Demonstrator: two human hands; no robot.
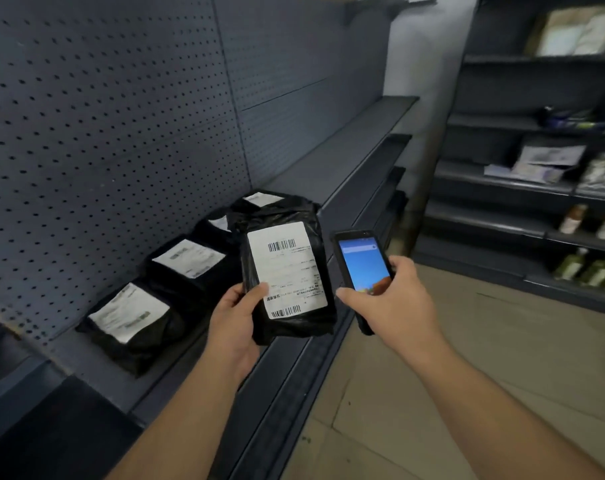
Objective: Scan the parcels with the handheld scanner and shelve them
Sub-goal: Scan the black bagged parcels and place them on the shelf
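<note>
Parcel (287, 271) held upright lengthwise, label facing up, beside scanner (361, 263).

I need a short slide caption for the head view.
Left hand holds a black parcel; right hand holds the scanner beside it.

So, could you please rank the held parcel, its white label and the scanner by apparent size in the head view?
1. Held parcel, in the left hand.
2. White label.
3. Scanner, in the right hand; partly covered, so only roughly smaller than the label.
</note>
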